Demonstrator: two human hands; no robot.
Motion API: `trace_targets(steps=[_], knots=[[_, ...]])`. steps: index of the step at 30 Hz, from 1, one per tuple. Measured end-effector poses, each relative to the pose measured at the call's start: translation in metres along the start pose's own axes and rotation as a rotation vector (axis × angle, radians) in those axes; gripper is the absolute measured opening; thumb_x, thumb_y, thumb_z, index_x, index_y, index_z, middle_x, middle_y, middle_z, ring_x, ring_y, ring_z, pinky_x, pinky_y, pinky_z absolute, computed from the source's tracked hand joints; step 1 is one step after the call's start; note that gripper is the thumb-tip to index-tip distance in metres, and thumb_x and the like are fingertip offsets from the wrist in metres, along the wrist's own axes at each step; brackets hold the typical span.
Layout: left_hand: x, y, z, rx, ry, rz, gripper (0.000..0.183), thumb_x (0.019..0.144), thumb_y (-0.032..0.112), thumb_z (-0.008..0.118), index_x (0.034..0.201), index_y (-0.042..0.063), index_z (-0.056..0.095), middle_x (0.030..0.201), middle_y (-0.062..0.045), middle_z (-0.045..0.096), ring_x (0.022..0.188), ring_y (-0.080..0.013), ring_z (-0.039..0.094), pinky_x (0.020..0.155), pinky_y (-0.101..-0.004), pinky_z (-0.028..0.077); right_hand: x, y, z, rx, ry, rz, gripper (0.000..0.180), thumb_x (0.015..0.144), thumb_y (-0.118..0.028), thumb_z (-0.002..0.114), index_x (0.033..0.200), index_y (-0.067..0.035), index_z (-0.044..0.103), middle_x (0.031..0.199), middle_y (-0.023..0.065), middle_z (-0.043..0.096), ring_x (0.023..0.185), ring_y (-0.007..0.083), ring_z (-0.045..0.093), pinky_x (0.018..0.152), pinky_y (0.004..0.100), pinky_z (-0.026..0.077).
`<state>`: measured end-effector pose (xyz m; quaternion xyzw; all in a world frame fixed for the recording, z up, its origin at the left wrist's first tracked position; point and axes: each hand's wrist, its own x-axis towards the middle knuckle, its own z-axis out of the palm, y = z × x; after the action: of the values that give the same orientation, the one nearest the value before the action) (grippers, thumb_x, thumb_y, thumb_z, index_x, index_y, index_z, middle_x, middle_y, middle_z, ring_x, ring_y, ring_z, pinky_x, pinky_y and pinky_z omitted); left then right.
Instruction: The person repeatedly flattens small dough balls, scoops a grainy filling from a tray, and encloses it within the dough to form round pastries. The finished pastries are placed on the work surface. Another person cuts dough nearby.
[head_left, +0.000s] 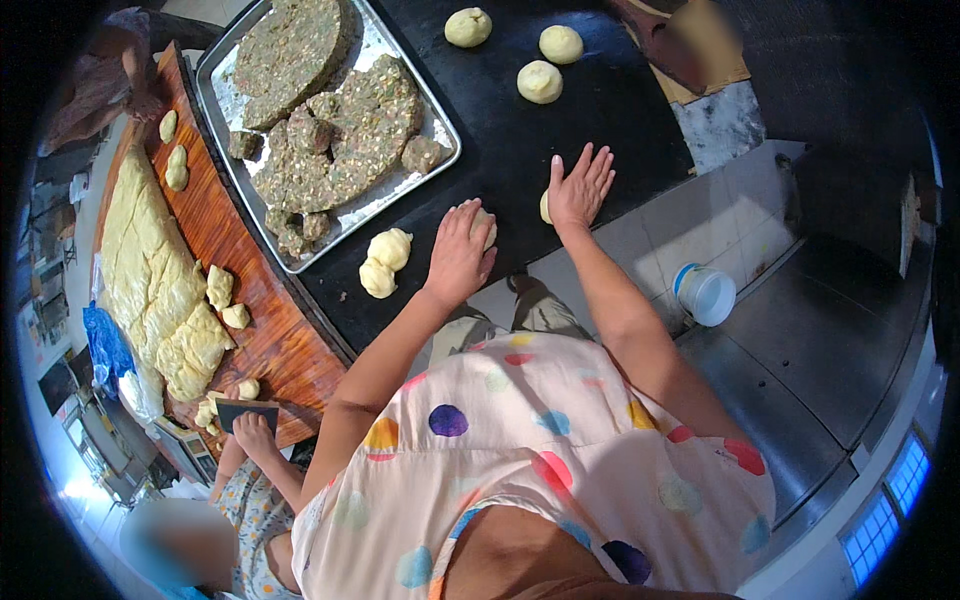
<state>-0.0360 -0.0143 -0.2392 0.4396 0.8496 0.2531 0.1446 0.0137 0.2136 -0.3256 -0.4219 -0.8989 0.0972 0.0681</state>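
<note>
My left hand (459, 253) lies over a dough ball (486, 228) on the black worktop (480, 135), its fingers curved along the ball's side. Farther right, my right hand (579, 186) is flat with its fingers apart and partly covers another dough ball (546, 207) by its thumb side. Two touching dough lumps (385, 262) sit left of my left hand. Beyond my hands rest three round dough balls (540, 82). A metal tray (367, 220) at the upper left holds large slabs of chopped filling (352, 135) and several smaller lumps of it.
On the reddish wooden table (262, 337) at left lie a big dough mass (154, 262) and small dough pieces (220, 287). A co-worker's hand there holds a dough scraper (244, 412). Another person is at upper left. A white plastic bucket (705, 294) stands right, below the worktop.
</note>
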Motion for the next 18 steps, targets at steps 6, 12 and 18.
trace_targets(steps=[6, 12, 18], knots=[[0.001, -0.018, -0.022, -0.124, 0.104, -0.071, 0.054, 0.081, 0.011, 0.07, 0.131, 0.002, 0.05, 0.141, -0.022, 0.044, 0.131, -0.0402, 0.043, 0.113, -0.051, 0.033, 0.001, -0.021, -0.001, -0.178, 0.043, -0.013, 0.075, 0.097, -0.055, 0.043, 0.153, -0.008, 0.029, 0.158, 0.0236, 0.023, 0.148, 0.0389, 0.018, 0.12, 0.0508, 0.011], [0.001, -0.012, -0.034, -0.22, 0.131, -0.061, 0.059, 0.082, 0.009, 0.068, 0.136, 0.001, 0.046, 0.139, -0.022, 0.045, 0.131, -0.0398, 0.043, 0.113, -0.051, 0.032, 0.008, -0.022, 0.001, -0.178, 0.003, -0.064, 0.075, 0.097, -0.055, 0.041, 0.154, -0.009, 0.026, 0.16, 0.0236, 0.019, 0.149, 0.0385, 0.014, 0.121, 0.0508, 0.007], [-0.031, -0.019, -0.076, -0.34, 0.162, -0.1, 0.053, 0.084, 0.009, 0.067, 0.133, 0.001, 0.049, 0.136, -0.021, 0.051, 0.127, -0.0408, 0.048, 0.109, -0.0482, 0.037, 0.045, 0.003, 0.01, 0.297, -0.057, 0.205, 0.072, 0.102, -0.051, 0.031, 0.154, -0.002, 0.024, 0.161, 0.0221, 0.017, 0.151, 0.0345, 0.009, 0.122, 0.0483, 0.004]])
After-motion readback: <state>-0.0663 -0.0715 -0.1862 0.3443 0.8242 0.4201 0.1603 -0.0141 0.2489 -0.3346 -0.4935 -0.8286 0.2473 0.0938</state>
